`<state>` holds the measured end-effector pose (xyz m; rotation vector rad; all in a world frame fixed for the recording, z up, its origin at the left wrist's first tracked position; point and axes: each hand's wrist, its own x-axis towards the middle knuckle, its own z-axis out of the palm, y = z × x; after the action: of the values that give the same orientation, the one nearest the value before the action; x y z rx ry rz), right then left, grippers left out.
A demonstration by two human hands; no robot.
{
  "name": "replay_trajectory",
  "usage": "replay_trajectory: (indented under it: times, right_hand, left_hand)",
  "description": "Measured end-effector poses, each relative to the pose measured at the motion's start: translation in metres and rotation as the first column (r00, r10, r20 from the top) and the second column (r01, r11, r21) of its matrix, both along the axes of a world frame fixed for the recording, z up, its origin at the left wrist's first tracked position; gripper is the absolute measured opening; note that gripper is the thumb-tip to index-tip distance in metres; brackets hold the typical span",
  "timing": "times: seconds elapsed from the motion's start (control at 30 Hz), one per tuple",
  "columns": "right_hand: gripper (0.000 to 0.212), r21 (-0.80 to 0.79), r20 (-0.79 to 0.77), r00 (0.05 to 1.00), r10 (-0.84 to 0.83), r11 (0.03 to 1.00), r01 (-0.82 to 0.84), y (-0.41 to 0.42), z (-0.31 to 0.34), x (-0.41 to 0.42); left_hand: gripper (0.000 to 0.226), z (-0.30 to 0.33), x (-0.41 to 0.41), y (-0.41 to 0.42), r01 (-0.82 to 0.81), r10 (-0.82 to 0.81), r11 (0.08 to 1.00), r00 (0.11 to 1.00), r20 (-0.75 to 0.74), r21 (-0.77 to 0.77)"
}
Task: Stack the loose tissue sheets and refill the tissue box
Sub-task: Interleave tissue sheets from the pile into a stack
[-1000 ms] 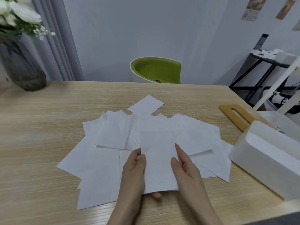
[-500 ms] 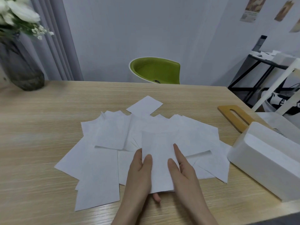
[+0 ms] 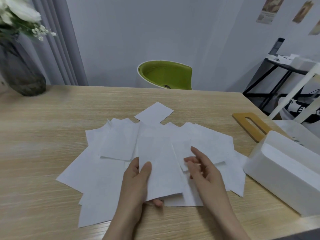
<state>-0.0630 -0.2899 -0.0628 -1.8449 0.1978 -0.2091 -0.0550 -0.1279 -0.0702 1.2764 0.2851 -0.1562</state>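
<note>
Several loose white tissue sheets (image 3: 114, 144) lie fanned out across the wooden table (image 3: 43, 127). My left hand (image 3: 136, 181) holds one sheet (image 3: 159, 170) at its left edge, thumb on top and fingertips showing under its near edge. My right hand (image 3: 202, 168) has come off that sheet and pinches the corner of another tissue (image 3: 186, 156) just to the right, index finger stretched forward. The white tissue box (image 3: 284, 172) stands open at the right edge of the table, and its wooden lid (image 3: 251, 125) lies flat behind it.
A dark glass vase (image 3: 19, 73) with white flowers stands at the table's far left corner. A green chair (image 3: 166, 75) sits behind the far edge. A black rack (image 3: 280, 70) and white frame stand off to the right of the table.
My right hand has let go of the held sheet and shifted right onto a neighbouring tissue, pinching its corner. My left hand keeps its hold on the sheet.
</note>
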Motion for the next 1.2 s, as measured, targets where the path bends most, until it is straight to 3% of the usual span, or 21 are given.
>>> replay_trajectory:
  times: [0.13, 0.23, 0.37, 0.5, 0.63, 0.73, 0.93, 1.2]
  right_hand:
    - [0.034, -0.373, 0.088, 0.995, 0.037, 0.928, -0.001, -0.042, 0.003, 0.028]
    - [0.04, -0.524, 0.036, 0.997, 0.07, 0.851, -0.041, -0.066, 0.001, 0.05]
    - [0.046, -0.6, -0.078, 0.985, 0.157, 0.782, -0.172, -0.074, 0.006, 0.071]
    - [0.057, -0.694, -0.259, 0.948, 0.183, 0.648, -0.314, -0.077, 0.005, 0.084]
    - [0.06, -0.763, -0.173, 0.975, 0.141, 0.607, -0.223, -0.083, 0.002, 0.087]
    - [0.074, -0.788, -0.138, 0.979, 0.148, 0.582, -0.2, -0.085, 0.001, 0.086]
    - [0.08, -0.657, -0.216, 0.944, 0.249, 0.678, -0.329, -0.079, 0.005, 0.086]
    - [0.057, -0.811, -0.099, 0.978, 0.184, 0.555, -0.186, -0.081, 0.007, 0.094]
  left_hand:
    - [0.017, 0.002, 0.0, 0.005, 0.014, -0.017, 0.995, 1.0, -0.024, -0.095]
    - [0.016, 0.001, -0.001, 0.005, 0.016, -0.019, 0.992, 1.0, -0.023, -0.122]
    - [0.018, -0.003, 0.001, 0.006, 0.008, -0.012, 0.989, 1.0, -0.026, -0.148]
    - [0.019, -0.006, 0.001, 0.005, 0.002, -0.007, 0.987, 0.999, -0.031, -0.159]
    - [0.019, -0.006, 0.001, 0.006, 0.011, -0.014, 0.992, 1.0, -0.022, -0.123]
    - [0.019, -0.007, 0.001, 0.005, 0.012, -0.014, 0.994, 1.0, -0.02, -0.113]
    - [0.017, -0.006, 0.0, 0.005, 0.004, -0.007, 0.994, 1.0, -0.02, -0.106]
    - [0.016, -0.005, 0.0, 0.005, 0.0, -0.002, 0.995, 1.0, -0.019, -0.103]
